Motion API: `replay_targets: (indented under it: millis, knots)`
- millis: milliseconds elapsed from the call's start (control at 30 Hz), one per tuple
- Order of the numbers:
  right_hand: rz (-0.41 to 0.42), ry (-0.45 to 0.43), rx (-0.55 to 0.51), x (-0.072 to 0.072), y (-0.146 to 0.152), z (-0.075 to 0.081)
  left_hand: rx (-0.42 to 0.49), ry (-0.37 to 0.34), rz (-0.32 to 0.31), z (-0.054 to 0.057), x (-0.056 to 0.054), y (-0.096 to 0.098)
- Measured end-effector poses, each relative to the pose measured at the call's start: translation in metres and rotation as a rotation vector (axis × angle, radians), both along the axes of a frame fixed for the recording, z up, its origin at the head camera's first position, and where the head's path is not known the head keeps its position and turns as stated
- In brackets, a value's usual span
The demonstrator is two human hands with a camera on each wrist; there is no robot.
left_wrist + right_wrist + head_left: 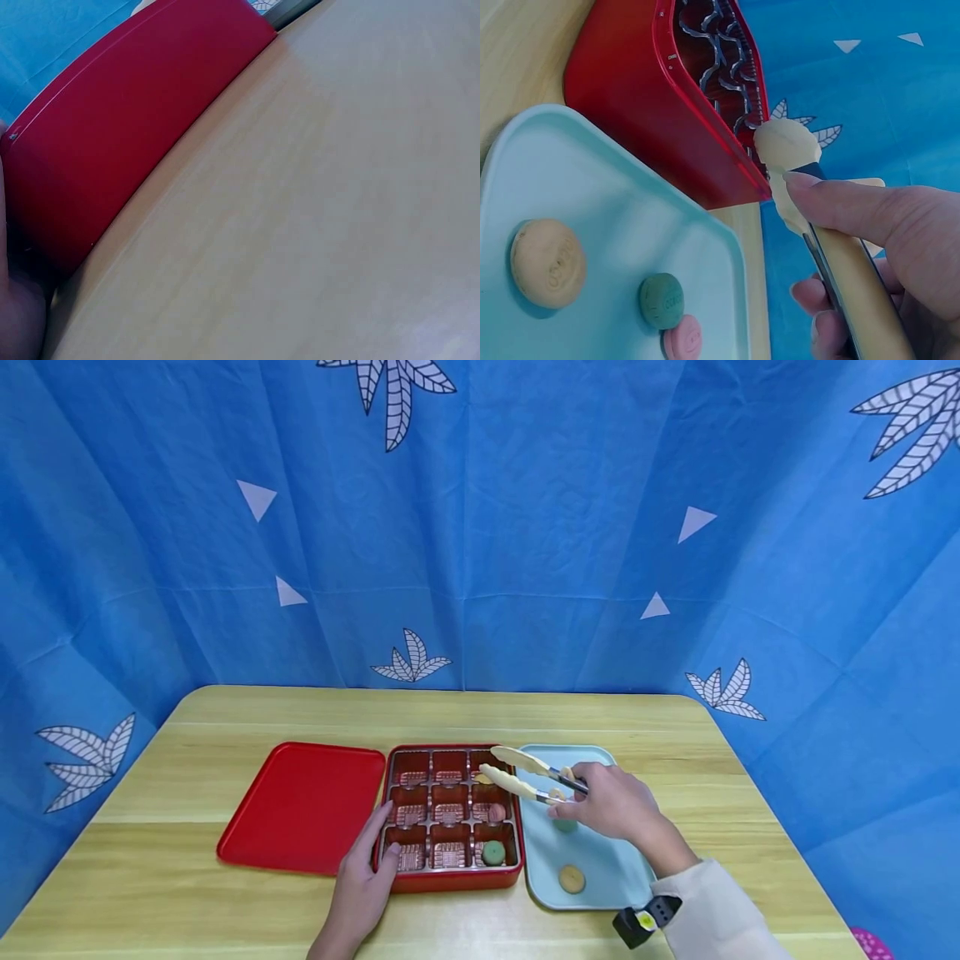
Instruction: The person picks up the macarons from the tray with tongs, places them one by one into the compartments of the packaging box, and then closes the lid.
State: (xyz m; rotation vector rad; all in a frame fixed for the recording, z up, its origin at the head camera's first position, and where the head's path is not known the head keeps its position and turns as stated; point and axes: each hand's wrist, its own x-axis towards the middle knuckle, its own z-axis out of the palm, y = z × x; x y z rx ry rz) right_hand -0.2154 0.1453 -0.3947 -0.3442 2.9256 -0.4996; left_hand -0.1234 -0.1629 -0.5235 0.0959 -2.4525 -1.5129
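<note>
My right hand (pixel 611 802) grips a pair of tongs (pixel 855 277) with cream-coloured tips. The tips, spread apart, reach over the back right compartment of a red box (pixel 457 882), where a yellow macaron (pixel 483 779) lies. In front of it, in the right column, sit a pink macaron (pixel 497 812) and a green macaron (pixel 492 852). My left hand (pixel 362 881) rests at the box's front left corner, fingers straight along its left side and thumb at the front. In the left wrist view, the box's red wall (pixel 135 127) stands beside part of that hand.
Right of the box lies a light blue tray (pixel 536 881) with a tan macaron (pixel 549 262), a green one (pixel 661 300) and a pink one (pixel 684 339). A flat red lid (pixel 303 810) lies to the left. The blue curtain (pixel 525 527) hangs behind the wooden table (pixel 165 868).
</note>
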Motion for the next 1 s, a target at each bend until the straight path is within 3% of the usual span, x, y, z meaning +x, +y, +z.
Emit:
replay_targets:
  millis: [333,1000]
  knots:
    - [-0.037,0.035,-0.022,0.004,0.015,-0.005,0.0,-0.007,-0.007,0.001,-0.001,0.001]
    - [-0.095,-0.009,-0.056,0.012,0.039,-0.012,0.0,-0.001,0.003,-0.002,0.0,0.0]
